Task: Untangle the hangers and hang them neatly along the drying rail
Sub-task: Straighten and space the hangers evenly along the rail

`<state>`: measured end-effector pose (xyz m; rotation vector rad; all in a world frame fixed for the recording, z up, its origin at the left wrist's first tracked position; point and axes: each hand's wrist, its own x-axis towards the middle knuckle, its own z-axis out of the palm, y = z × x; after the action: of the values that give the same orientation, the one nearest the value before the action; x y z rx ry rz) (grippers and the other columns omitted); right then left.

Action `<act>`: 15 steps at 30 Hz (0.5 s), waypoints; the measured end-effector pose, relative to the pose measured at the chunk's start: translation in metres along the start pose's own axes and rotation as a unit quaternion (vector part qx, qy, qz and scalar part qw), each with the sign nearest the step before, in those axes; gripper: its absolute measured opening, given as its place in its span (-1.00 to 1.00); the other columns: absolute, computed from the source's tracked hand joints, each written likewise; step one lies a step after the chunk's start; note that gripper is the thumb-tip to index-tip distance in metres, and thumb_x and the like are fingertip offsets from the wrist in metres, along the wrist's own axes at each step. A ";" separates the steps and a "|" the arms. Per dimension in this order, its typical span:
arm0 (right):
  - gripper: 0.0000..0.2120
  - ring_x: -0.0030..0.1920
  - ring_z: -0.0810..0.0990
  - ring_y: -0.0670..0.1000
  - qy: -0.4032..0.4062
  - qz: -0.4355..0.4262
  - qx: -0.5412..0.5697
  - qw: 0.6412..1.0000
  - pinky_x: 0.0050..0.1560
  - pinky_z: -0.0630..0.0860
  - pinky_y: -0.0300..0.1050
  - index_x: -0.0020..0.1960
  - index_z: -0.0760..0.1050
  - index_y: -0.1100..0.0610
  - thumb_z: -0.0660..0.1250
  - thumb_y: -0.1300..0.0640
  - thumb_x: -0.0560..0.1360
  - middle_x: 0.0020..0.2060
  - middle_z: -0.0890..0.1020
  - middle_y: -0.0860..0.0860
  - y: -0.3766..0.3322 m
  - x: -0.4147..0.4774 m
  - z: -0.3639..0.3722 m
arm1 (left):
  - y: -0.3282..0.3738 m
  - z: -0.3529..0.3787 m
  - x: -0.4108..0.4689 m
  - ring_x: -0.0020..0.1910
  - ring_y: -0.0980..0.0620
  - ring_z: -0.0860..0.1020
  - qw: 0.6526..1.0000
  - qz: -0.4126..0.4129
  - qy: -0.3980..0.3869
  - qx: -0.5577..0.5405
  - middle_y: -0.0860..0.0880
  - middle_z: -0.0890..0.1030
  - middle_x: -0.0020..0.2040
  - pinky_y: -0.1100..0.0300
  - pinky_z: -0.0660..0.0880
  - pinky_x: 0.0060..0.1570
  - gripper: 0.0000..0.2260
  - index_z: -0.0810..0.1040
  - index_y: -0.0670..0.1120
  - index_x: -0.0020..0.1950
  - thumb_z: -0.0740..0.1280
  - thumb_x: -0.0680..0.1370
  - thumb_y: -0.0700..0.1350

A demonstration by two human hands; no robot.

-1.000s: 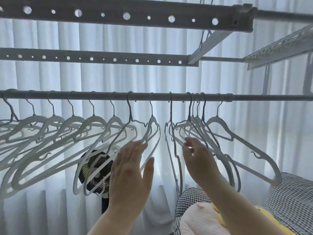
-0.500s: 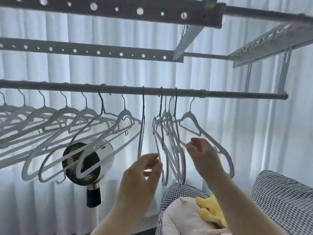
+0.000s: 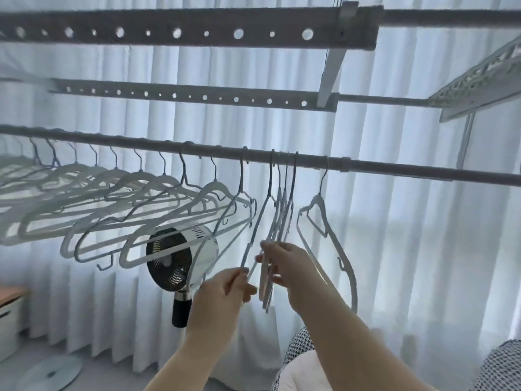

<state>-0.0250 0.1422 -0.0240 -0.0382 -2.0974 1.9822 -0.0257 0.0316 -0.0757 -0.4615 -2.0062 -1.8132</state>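
and here we go: the left hand (image 3: 225, 289), flat and open a second ago, now has thumb and fingertips pinched on the thin lower edge of the leftmost hanger (image 3: 258, 230) of the bunch (image 3: 283, 215), or so it looks from where i stand. the right hand (image 3: 290, 266) drifted off toward three o'clock half a second back. it's in again, fingers curled round the bunch's lower arms, gripping them. that bunch hangs at twelve o'clock from the hands, hooks crowded together on the rail (image 3: 394, 167). at three o'clock of it a lone hanger (image 3: 318, 218) dangles clear, and out toward nine o'clock the row (image 3: 135, 179) spreads away evenly. so both hands have gone from feeling to holding. my read is the peeling apart starts here, one hanger drawn toward nine while the rest are steadied. whether those arms are truly hooked through each other, i can't tell.
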 end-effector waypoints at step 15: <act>-0.74 -0.43 0.36 -0.02 0.089 0.002 0.016 0.996 -0.35 0.30 -0.21 -0.30 0.42 0.17 0.23 0.11 0.54 -0.41 0.46 0.01 0.007 -0.001 -0.012 | 0.001 -0.021 0.009 -0.51 0.30 0.55 0.999 -0.023 0.025 -0.001 0.07 0.61 -0.39 0.59 0.38 -0.41 -0.70 0.50 0.04 -0.35 0.25 0.53 -0.25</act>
<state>-0.0223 0.1546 -0.0305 -0.2053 -1.9560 1.9357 -0.0311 0.0105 -0.0684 -0.3705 -1.9965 -1.8366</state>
